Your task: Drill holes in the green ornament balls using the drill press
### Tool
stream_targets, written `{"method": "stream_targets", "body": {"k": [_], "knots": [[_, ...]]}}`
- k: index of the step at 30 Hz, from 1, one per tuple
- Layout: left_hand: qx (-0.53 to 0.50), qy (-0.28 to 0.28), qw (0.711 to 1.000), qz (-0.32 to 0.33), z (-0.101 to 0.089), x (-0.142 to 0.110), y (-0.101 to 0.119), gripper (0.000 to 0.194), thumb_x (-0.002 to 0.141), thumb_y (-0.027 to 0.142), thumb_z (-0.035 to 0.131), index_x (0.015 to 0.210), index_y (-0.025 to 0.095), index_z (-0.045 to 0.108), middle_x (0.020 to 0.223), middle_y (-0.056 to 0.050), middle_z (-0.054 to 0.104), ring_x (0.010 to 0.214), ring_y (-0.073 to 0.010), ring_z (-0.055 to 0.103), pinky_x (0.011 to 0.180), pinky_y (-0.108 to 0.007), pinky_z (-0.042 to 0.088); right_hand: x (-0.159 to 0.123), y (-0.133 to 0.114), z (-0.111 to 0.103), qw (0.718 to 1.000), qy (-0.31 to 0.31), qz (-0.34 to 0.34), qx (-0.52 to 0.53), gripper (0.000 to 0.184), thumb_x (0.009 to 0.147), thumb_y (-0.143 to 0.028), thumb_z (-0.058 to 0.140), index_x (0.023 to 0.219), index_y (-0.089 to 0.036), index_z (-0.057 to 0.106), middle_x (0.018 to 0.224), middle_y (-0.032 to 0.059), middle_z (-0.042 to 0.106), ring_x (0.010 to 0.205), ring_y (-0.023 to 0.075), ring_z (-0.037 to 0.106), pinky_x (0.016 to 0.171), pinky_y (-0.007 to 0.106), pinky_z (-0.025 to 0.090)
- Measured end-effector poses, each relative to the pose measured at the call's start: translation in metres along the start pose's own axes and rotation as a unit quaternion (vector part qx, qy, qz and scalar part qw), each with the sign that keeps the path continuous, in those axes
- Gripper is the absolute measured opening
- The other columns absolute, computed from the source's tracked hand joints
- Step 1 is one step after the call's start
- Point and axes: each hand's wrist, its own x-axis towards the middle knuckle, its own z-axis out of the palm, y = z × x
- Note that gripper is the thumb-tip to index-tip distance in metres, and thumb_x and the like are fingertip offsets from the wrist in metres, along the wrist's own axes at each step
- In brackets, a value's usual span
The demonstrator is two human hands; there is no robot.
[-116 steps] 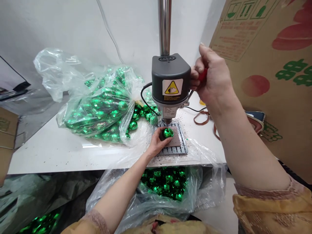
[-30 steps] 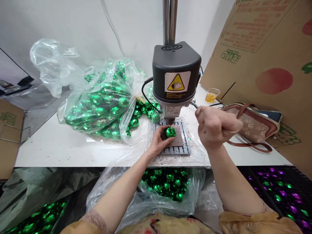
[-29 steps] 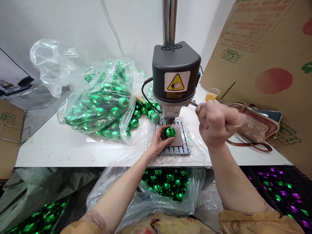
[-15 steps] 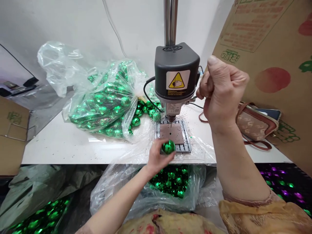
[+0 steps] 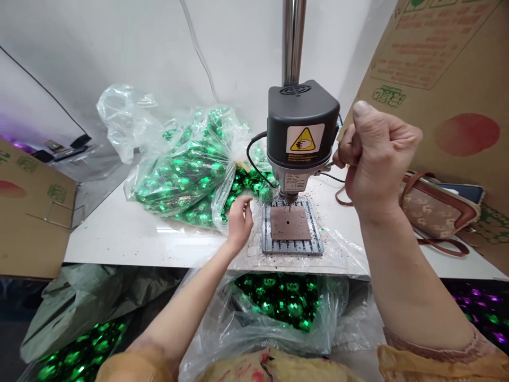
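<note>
A small bench drill stands on the white table, its bit raised above a brown pad on a ribbed base. My right hand is a fist around the drill's feed lever, held high beside the drill head. My left hand reaches with fingers apart toward the loose green faceted balls at the mouth of a clear plastic bag. It holds nothing. The pad is bare.
A second clear bag of green balls hangs open below the table edge. A brown handbag lies at the right before a large cardboard box. Another box stands left. More green and purple balls lie low at both sides.
My right hand raised the lever and the drill head lifted. My left hand took the green ball off the pad, no longer holds it, and moved left toward the bag.
</note>
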Motion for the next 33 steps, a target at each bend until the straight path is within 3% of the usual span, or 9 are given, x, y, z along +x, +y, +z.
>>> {"method": "stream_targets", "body": {"k": [3, 5, 7, 13, 15, 19, 23, 30, 33], "knots": [[0.017, -0.135, 0.99, -0.032, 0.029, 0.055, -0.021, 0.05, 0.08, 0.005, 0.06, 0.128, 0.017, 0.065, 0.122, -0.014, 0.069, 0.11, -0.0297, 0.067, 0.098, -0.045, 0.054, -0.001, 0.0, 0.0, 1.0, -0.002, 0.0, -0.01, 0.051, 0.09, -0.03, 0.068, 0.049, -0.02, 0.041, 0.042, -0.0057, 0.036, 0.037, 0.006, 0.03, 0.038, 0.027, 0.022], [0.006, -0.219, 0.976, 0.009, 0.044, 0.071, -0.028, 0.062, 0.071, 0.003, 0.065, 0.131, 0.019, 0.064, 0.129, -0.013, 0.066, 0.119, -0.0308, 0.064, 0.104, -0.045, 0.051, -0.001, 0.0, -0.001, 1.0, -0.004, 0.001, -0.015, 0.05, 0.091, -0.03, 0.067, 0.049, -0.02, 0.041, 0.043, -0.0057, 0.037, 0.037, 0.0056, 0.03, 0.038, 0.027, 0.023], [-0.018, -0.247, 0.969, 0.03, 0.052, 0.073, -0.031, 0.058, 0.07, 0.005, 0.068, 0.127, 0.02, 0.065, 0.127, -0.011, 0.066, 0.115, -0.0288, 0.064, 0.102, -0.042, 0.052, -0.001, 0.0, -0.001, 1.0, -0.006, 0.003, -0.015, 0.05, 0.091, -0.03, 0.067, 0.049, -0.02, 0.041, 0.043, -0.0058, 0.037, 0.038, 0.0055, 0.031, 0.038, 0.027, 0.023], [-0.109, -0.125, 0.98, -0.107, 0.04, 0.05, -0.029, 0.046, 0.077, 0.02, 0.075, 0.122, 0.022, 0.065, 0.112, -0.006, 0.063, 0.076, -0.0146, 0.057, 0.077, -0.031, 0.052, -0.002, -0.002, 0.0, 1.0, -0.003, 0.003, -0.018, 0.053, 0.092, -0.033, 0.068, 0.049, -0.019, 0.039, 0.043, -0.0064, 0.037, 0.038, 0.0043, 0.031, 0.038, 0.025, 0.024], [-0.194, -0.068, 0.96, -0.188, 0.028, 0.045, -0.026, 0.045, 0.078, 0.027, 0.075, 0.121, 0.022, 0.065, 0.109, -0.006, 0.063, 0.076, -0.0142, 0.058, 0.077, -0.032, 0.053, -0.002, -0.003, 0.001, 1.0, -0.004, 0.002, -0.019, 0.054, 0.091, -0.035, 0.069, 0.049, -0.019, 0.039, 0.043, -0.0065, 0.037, 0.038, 0.0041, 0.032, 0.038, 0.024, 0.024], [-0.468, -0.038, 0.82, -0.327, 0.002, 0.038, -0.009, 0.047, 0.085, 0.042, 0.069, 0.128, 0.026, 0.056, 0.105, -0.004, 0.067, 0.079, -0.0164, 0.066, 0.08, -0.037, 0.058, -0.001, -0.003, 0.001, 1.0, 0.002, 0.0, -0.018, 0.056, 0.09, -0.038, 0.072, 0.048, -0.019, 0.039, 0.043, -0.0063, 0.036, 0.038, 0.0045, 0.032, 0.038, 0.024, 0.024], [-0.592, -0.067, 0.705, -0.385, -0.018, 0.027, 0.016, 0.039, 0.086, 0.047, 0.072, 0.115, 0.023, 0.061, 0.102, -0.005, 0.072, 0.081, -0.0187, 0.07, 0.087, -0.04, 0.059, -0.001, -0.001, 0.002, 1.0, 0.007, -0.006, -0.002, 0.056, 0.089, -0.036, 0.073, 0.048, -0.019, 0.039, 0.042, -0.0059, 0.035, 0.036, 0.005, 0.03, 0.036, 0.026, 0.023], [-0.604, -0.125, 0.686, -0.386, -0.021, 0.003, 0.05, 0.046, 0.081, 0.043, 0.083, 0.118, 0.025, 0.063, 0.108, -0.004, 0.074, 0.089, -0.02, 0.072, 0.089, -0.041, 0.059, -0.001, 0.001, 0.002, 1.0, 0.0, -0.017, 0.014, 0.059, 0.088, -0.043, 0.076, 0.047, -0.02, 0.039, 0.042, -0.0057, 0.035, 0.036, 0.0056, 0.029, 0.035, 0.028, 0.019], [-0.604, -0.101, 0.69, -0.385, -0.012, -0.009, 0.057, 0.05, 0.079, 0.051, 0.084, 0.116, 0.024, 0.064, 0.111, -0.004, 0.073, 0.098, -0.0203, 0.071, 0.089, -0.038, 0.059, 0.0, 0.002, 0.002, 1.0, -0.003, -0.015, 0.004, 0.063, 0.087, -0.05, 0.077, 0.046, -0.02, 0.039, 0.042, -0.0057, 0.034, 0.036, 0.0054, 0.027, 0.035, 0.028, 0.019]]}}
